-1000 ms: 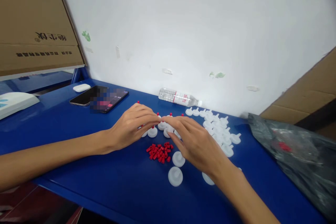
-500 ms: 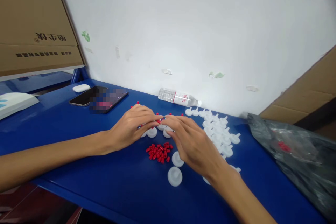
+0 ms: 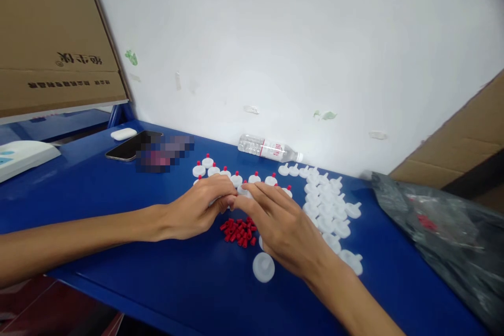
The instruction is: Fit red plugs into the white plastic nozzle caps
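My left hand and my right hand meet above the middle of the table, fingertips pinched together. What lies between the fingers is mostly hidden; only a speck of red shows there. Behind them stand several white round lids with red tips, such as this capped lid. Just below the fingers lies a pile of small red caps. A plain white lid rests in front of my right hand. To the right is a cluster of white spouted lids without red tips.
A clear plastic bottle lies along the wall. At the left are a phone, a blurred-out device, a white case and a large carton. A dark plastic bag covers the table's right side.
Both hands have come slightly nearer to me and closer together, fingertips now touching. More red-tipped lids show behind them. The view has shifted slightly.
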The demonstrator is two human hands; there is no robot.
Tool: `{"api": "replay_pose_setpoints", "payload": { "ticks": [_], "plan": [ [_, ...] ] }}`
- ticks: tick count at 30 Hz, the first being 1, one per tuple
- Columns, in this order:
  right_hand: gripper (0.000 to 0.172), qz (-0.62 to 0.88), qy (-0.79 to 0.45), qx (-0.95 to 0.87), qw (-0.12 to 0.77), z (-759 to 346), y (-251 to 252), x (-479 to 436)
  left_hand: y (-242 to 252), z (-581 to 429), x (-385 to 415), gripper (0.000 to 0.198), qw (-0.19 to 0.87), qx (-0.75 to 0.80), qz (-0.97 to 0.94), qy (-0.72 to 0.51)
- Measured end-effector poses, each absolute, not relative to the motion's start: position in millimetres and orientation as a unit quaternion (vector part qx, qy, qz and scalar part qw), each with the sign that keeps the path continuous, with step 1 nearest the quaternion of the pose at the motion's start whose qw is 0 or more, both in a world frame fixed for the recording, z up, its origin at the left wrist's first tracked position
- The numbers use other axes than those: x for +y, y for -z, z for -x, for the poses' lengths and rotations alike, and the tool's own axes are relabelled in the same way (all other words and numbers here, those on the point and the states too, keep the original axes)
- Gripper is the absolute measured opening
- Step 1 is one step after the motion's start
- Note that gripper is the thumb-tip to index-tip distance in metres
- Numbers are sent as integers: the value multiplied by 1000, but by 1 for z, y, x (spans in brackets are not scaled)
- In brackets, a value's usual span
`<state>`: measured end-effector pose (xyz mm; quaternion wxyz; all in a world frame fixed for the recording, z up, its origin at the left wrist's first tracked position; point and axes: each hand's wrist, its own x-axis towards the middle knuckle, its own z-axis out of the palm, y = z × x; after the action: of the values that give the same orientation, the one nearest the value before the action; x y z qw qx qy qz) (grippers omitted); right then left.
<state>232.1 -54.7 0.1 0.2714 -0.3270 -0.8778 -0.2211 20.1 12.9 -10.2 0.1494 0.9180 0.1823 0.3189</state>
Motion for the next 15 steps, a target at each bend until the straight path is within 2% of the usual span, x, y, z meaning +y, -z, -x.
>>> {"api": "replay_pose_setpoints", "payload": {
  "ticks": [3,8,12,15],
  "plan": [
    [44,323,237,-876,269,-232,-2,-55,12,-20,13,31,145,198,-916,-317],
    [41,346,162,-888,256,-240,-9,-52,9,-21,19,23,79,168,-923,-338],
    [26,393,136,-865,282,-257,-15,-47,8,-18,25,20,29,154,-929,-335],
    [24,466,131,-818,311,-275,-16,-40,8,-17,28,20,26,126,-949,-289]
  ]
}}
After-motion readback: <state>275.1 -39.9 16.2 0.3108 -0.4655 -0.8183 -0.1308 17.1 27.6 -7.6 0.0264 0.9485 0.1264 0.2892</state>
